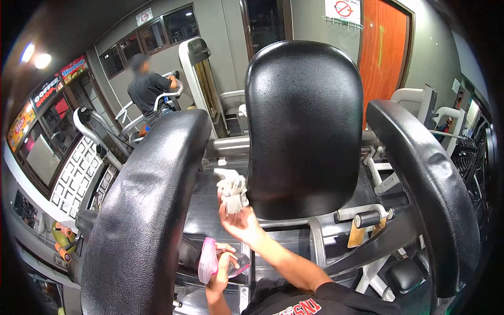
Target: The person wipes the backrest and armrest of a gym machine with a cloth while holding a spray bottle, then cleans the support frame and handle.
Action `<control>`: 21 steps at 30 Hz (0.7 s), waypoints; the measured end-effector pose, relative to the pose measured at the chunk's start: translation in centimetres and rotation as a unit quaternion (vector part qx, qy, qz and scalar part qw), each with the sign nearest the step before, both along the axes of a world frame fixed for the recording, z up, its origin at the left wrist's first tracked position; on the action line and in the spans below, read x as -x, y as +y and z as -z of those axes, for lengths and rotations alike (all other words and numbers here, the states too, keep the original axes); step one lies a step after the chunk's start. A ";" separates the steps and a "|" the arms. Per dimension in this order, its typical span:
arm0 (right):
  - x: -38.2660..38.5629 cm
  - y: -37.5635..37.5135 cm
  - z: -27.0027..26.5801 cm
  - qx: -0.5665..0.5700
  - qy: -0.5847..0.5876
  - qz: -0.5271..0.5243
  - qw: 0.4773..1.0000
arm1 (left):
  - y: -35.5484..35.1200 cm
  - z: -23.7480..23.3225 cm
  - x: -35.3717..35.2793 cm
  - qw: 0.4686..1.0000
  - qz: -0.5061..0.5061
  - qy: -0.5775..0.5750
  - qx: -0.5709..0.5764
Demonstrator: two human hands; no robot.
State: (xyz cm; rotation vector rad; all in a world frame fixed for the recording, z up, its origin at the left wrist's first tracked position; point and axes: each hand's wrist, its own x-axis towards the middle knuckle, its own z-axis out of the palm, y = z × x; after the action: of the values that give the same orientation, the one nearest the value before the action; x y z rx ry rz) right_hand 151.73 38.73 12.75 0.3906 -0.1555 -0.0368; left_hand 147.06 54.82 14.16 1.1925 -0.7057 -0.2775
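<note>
My right hand (243,226) is raised in front of the black padded backrest (304,126), its fingers wrapped round a crumpled whitish cloth (231,188). The cloth overlaps the lower left edge of the backrest in this view. Lower down, my left hand (221,266) grips a clear plastic container with pink edges (208,261). That container is beside the inner side of the left black arm pad (149,205), and my fingers partly hide it. A matching right arm pad (428,184) stands apart from both hands.
Metal frame bars (317,236) and a small black roller (366,219) lie below the backrest. At the back left, a person in dark clothes (149,89) holds the handle of another gym machine (197,79). An orange-brown door (385,52) is at the back right.
</note>
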 end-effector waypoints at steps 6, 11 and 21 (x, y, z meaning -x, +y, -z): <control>0.0 -1.9 -8.5 -0.117 -0.076 -0.008 0.990 | 0.0 2.0 -0.7 1.000 0.015 0.005 0.000; -1.3 -3.8 -14.9 -0.130 -0.123 -0.018 0.984 | 0.0 2.5 -0.9 1.000 0.009 0.008 -0.002; -0.9 -6.3 -25.4 0.386 -0.137 0.420 0.810 | -1.0 0.3 0.2 1.000 0.008 -0.019 0.004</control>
State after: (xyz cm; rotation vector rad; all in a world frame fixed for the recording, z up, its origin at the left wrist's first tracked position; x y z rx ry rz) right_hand 152.60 32.39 38.12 -0.5281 -0.5997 -0.7778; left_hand 146.89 53.86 13.87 1.1869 -0.7496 -0.2655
